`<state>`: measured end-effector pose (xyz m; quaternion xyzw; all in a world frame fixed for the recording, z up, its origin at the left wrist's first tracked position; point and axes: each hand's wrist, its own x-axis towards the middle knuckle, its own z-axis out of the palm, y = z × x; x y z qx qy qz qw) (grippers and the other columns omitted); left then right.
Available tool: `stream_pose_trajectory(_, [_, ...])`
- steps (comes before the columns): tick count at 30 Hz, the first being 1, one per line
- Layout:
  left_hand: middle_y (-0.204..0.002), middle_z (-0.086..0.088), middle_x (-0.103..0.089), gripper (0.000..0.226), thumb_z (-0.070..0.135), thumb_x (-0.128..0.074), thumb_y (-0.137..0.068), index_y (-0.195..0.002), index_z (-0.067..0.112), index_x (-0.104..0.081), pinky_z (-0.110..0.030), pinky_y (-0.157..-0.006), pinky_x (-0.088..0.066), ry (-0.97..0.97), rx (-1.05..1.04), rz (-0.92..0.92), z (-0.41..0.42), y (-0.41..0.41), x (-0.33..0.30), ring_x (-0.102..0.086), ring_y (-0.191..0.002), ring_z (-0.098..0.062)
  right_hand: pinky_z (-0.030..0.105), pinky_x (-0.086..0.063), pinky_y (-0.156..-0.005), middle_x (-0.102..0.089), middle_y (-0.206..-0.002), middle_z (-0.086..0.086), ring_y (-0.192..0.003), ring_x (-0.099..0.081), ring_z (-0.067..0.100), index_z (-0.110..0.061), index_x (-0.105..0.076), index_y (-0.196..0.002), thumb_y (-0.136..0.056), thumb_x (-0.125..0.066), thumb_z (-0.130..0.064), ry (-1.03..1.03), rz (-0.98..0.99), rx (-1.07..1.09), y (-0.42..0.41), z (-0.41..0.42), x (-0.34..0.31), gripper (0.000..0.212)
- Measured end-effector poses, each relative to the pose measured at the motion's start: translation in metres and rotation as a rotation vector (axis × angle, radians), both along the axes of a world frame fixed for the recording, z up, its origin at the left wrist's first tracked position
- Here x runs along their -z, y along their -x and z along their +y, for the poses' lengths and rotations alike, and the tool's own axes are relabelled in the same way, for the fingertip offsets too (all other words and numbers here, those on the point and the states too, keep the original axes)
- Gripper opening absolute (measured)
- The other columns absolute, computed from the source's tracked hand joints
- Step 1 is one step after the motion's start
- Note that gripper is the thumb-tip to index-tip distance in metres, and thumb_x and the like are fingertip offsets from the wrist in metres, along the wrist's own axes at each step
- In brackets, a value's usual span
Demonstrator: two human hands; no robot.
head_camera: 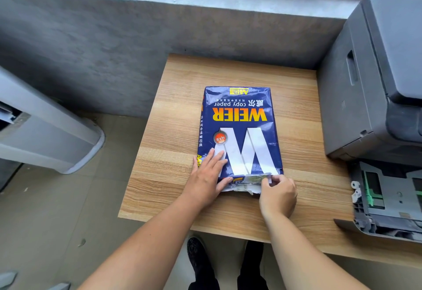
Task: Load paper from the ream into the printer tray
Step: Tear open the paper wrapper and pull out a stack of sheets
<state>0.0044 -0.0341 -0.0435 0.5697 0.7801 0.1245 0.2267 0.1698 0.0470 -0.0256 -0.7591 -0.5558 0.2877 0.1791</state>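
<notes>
Near edge of the ream: right hand has its grip pinched on the torn wrapper flap; left hand lies flat and open on the ream's near-left corner, thumb at the torn edge, holding nothing. Ream lies flat mid-tabletop, blue wrapper up, print upside down from this view. Printer tray sits pulled out at the near right, well apart from the ream, with the grey printer just beyond it.

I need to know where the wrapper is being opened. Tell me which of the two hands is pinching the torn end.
The right hand. Its fingertips pinch the torn wrapper flap at the near end of the ream, while the left hand lies flat on top, holding it down.
</notes>
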Motion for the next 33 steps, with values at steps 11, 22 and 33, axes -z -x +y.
stream_pose_trajectory(11, [-0.165,0.000,0.004,0.076,0.061,-0.024,-0.096,-0.155,0.016,-0.004,-0.048,-0.123,-0.004,0.062,0.138,0.217,-0.001,0.006,0.011,0.012,-0.150,-0.018,0.057,-0.061,-0.078,-0.075,-0.076,0.009,-0.077,-0.074,0.037,-0.018,-0.059,-0.077,-0.080,-0.064,-0.007,0.292,0.470,0.220,-0.003,0.018,0.039,0.013])
stream_pose_trajectory(22, [-0.165,0.000,0.006,0.075,0.059,-0.024,-0.098,-0.155,0.015,0.000,-0.044,-0.123,-0.005,0.122,0.125,0.237,0.002,0.010,0.013,0.011,-0.150,-0.015,0.030,-0.047,-0.065,-0.070,-0.092,0.008,-0.059,-0.054,0.016,-0.016,-0.054,-0.137,-0.095,-0.057,-0.002,0.347,0.618,0.054,-0.040,-0.016,0.006,0.044])
stream_pose_trajectory(33, [-0.165,-0.001,0.005,0.080,0.061,-0.007,-0.091,-0.155,0.013,-0.002,-0.047,-0.123,-0.007,0.107,0.093,0.221,0.001,0.009,0.017,0.009,-0.151,-0.016,0.024,-0.054,-0.068,-0.078,-0.091,0.018,-0.071,-0.073,0.012,-0.007,-0.060,-0.106,-0.092,-0.062,-0.001,0.585,0.525,-0.112,-0.093,-0.066,-0.037,0.015])
